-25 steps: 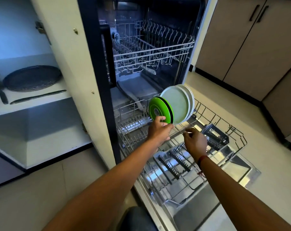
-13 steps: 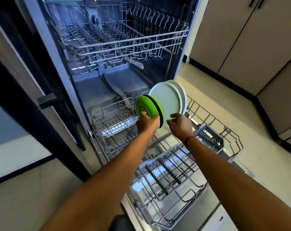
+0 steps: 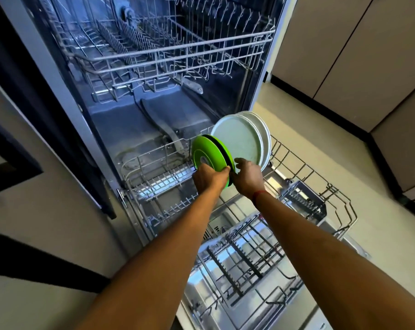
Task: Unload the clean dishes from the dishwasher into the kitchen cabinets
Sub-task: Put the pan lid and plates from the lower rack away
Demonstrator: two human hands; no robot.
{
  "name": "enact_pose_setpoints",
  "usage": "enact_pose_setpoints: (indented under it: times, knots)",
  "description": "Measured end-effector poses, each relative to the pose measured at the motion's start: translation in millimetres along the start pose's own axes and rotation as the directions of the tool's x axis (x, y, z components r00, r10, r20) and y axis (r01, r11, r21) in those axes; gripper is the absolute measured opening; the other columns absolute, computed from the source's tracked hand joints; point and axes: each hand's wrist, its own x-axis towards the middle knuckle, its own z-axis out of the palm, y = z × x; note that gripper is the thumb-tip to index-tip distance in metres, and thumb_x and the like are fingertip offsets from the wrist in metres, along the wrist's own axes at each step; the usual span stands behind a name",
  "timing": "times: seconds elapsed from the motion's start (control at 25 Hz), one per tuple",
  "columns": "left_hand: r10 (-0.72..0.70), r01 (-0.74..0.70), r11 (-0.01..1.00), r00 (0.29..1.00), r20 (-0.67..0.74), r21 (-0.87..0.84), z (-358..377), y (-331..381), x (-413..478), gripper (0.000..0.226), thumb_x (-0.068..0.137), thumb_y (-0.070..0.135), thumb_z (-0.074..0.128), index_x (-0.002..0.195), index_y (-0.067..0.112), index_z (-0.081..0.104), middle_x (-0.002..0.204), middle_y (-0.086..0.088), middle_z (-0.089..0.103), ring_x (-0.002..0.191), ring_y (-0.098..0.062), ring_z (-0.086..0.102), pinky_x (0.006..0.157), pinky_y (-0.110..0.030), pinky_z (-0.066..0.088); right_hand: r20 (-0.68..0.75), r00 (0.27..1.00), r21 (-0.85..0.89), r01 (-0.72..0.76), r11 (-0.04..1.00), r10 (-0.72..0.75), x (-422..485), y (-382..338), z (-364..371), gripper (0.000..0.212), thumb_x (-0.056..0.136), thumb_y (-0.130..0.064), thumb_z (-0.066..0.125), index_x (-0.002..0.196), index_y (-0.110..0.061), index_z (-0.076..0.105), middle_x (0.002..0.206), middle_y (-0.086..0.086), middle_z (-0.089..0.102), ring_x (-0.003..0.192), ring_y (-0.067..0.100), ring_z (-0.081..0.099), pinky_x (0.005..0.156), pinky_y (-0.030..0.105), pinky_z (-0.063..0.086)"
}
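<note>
The lower rack (image 3: 304,177) of the dishwasher stood pulled out over the open door, a wire basket with rows of upright prongs. At its far end four plates stood on edge, close together: two green plates (image 3: 206,154) in front and two larger white plates (image 3: 239,136) just behind them. A grey cutlery basket (image 3: 301,198) sat at the rack's right side, apart from the plates, and the near prongs (image 3: 239,265) held nothing.
</note>
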Motion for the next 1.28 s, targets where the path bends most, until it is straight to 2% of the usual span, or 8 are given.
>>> enact_pose_setpoints:
  times: [0.16,0.4,0.48,0.6,0.84,0.92,1.12,1.28]
  knots:
    - [0.098,-0.097,0.994,0.995,-0.025,0.055,3.3,2.6,3.8,0.061,0.080,0.043,0.072,0.121,-0.001,0.058,0.120,-0.019,0.064,0.113,-0.036,0.057,0.090,-0.037,0.046,-0.014,0.999,-0.043,0.036,0.998,-0.037,2.3,-4.4,4.9,0.027,0.088,-0.019,0.057,0.113,-0.017,0.066,0.100,0.017,0.072,0.093,0.034,0.067,0.074,0.043,0.056]
    - [0.107,-0.106,0.991,0.994,-0.005,0.075,1.6,10.2,4.3,0.047,0.081,0.030,0.073,0.111,-0.005,0.062,0.120,-0.021,0.062,0.110,-0.038,0.059,0.088,-0.038,0.048,-0.055,0.997,-0.053,0.046,0.998,-0.048,-1.6,-4.1,9.1,0.013,0.082,-0.009,0.054,0.080,-0.009,0.067,0.068,0.014,0.067,0.064,0.034,0.060,0.052,0.034,0.044]
    - [0.088,-0.087,0.994,0.996,-0.013,0.069,0.8,11.6,4.3,0.047,0.079,0.030,0.074,0.110,-0.004,0.063,0.120,-0.020,0.062,0.109,-0.037,0.059,0.087,-0.038,0.049,-0.101,0.993,-0.048,0.050,0.998,-0.055,-8.8,-4.6,5.7,0.012,0.084,-0.011,0.056,0.081,-0.010,0.067,0.065,0.012,0.066,0.060,0.031,0.058,0.051,0.032,0.041]
    - [0.092,-0.090,0.995,0.995,-0.027,0.053,0.2,13.1,0.0,0.047,0.077,0.029,0.076,0.110,-0.003,0.064,0.117,-0.020,0.063,0.107,-0.037,0.060,0.086,-0.038,0.049,-0.191,0.976,-0.074,0.088,0.993,-0.101,-22.0,-7.6,0.0,0.015,0.087,-0.020,0.053,0.081,-0.012,0.064,0.065,0.009,0.065,0.056,0.028,0.060,0.051,0.038,0.052]
    - [0.091,-0.090,0.996,0.994,-0.067,0.020,5.5,24.1,-11.9,0.048,0.073,0.031,0.078,0.106,-0.001,0.066,0.113,-0.020,0.065,0.104,-0.036,0.061,0.082,-0.036,0.049,-0.271,0.932,-0.301,0.157,0.941,-0.242,-52.1,-5.9,-30.0,0.025,0.095,-0.026,0.042,0.096,-0.008,0.058,0.062,0.003,0.053,0.050,0.025,0.052,0.049,0.038,0.049]
    - [0.065,-0.065,0.998,0.994,-0.085,0.002,6.1,27.1,-17.1,0.048,0.075,0.032,0.078,0.107,-0.002,0.066,0.114,-0.020,0.065,0.104,-0.035,0.061,0.080,-0.036,0.049,-0.303,0.925,-0.298,0.135,0.945,-0.228,-58.9,0.7,-35.8,0.038,0.093,-0.030,0.033,0.106,-0.005,0.058,0.066,0.004,0.056,0.050,0.025,0.053,0.049,0.039,0.051]
    - [0.059,-0.060,0.998,0.991,-0.121,-0.006,-2.4,37.8,-27.3,0.049,0.078,0.036,0.074,0.106,-0.003,0.065,0.110,-0.022,0.066,0.101,-0.037,0.063,0.077,-0.037,0.050,-0.414,0.885,-0.263,0.106,0.959,-0.212,-75.6,6.4,-41.9,0.042,0.094,-0.028,0.034,0.118,-0.004,0.059,0.072,0.007,0.061,0.055,0.024,0.054,0.049,0.036,0.050]
    - [0.044,-0.050,0.998,0.987,-0.153,-0.035,-16.9,50.8,-36.1,0.046,0.077,0.033,0.075,0.106,-0.002,0.066,0.108,-0.022,0.068,0.100,-0.037,0.065,0.077,-0.038,0.053,-0.520,0.854,-0.074,-0.004,0.997,-0.036,-81.7,-1.8,-53.0,0.024,0.098,-0.017,0.047,0.109,-0.009,0.066,0.067,0.001,0.060,0.054,0.019,0.057,0.053,0.032,0.053]
